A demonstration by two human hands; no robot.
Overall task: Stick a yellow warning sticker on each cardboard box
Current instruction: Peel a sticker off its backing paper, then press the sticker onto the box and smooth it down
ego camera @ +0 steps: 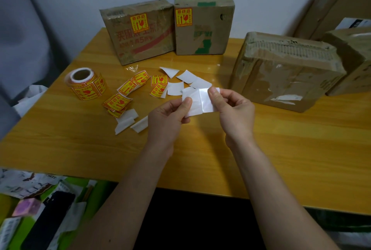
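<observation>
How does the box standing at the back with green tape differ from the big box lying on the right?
The green-taped box stands upright and carries a yellow warning sticker. The big box on the right lies flat, shows no yellow sticker, only torn white label remnants, and looks larger and nearer. Both are worn brown cardboard on the wooden table.

Two upright cardboard boxes at the far edge each carry a yellow sticker. Right box lies unstickered. Sticker roll stands at left.
</observation>
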